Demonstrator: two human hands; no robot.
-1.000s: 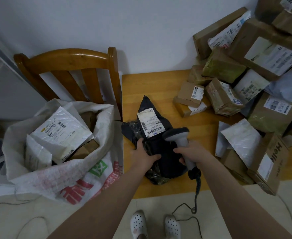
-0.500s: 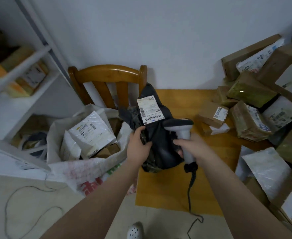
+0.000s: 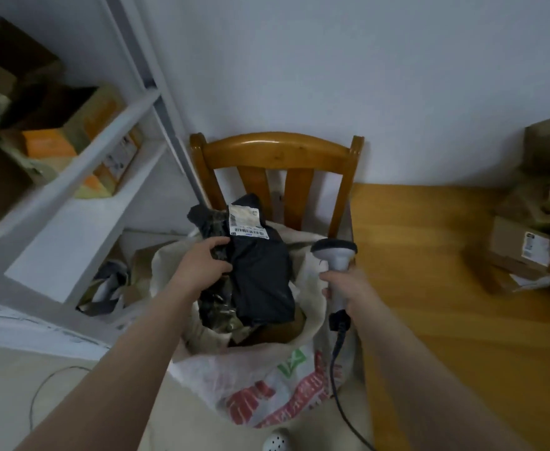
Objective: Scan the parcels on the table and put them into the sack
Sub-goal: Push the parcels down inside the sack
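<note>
Holding the black parcel (image 3: 260, 281) in the left hand (image 3: 207, 266), fingers curled over its left edge and pressed into the crinkly plastic. Hanging it right over the open mouth of the sack (image 3: 267, 385), lower end down past the rim as far as can be told, upper end poking up toward the wooden chair (image 3: 280, 151) behind.

Got a white label (image 3: 246, 222) stuck on the parcel's top end, with a barcode strip along the bottom and a smaller one up the left side. Can't read a single word on it though, way too blurry.

Gripping the scanner (image 3: 335, 255) by its handle with the right hand (image 3: 348, 286), fingers wrapped all the way round, head up, just right of the sack at the edge of the table (image 3: 446, 288). Trailing a dark cable (image 3: 335, 379) from the handle down past the sack.

Big red lettering plus a green mark with a white cross on the front of the sack, all crumpled, so can't make it out either.

Over at the far right of the table, a few brown boxes (image 3: 520, 245), one with a white label, unreadable too. On the left, a white shelf (image 3: 72, 177) stuffed with cardboard boxes (image 3: 72, 131), some with orange print.
</note>
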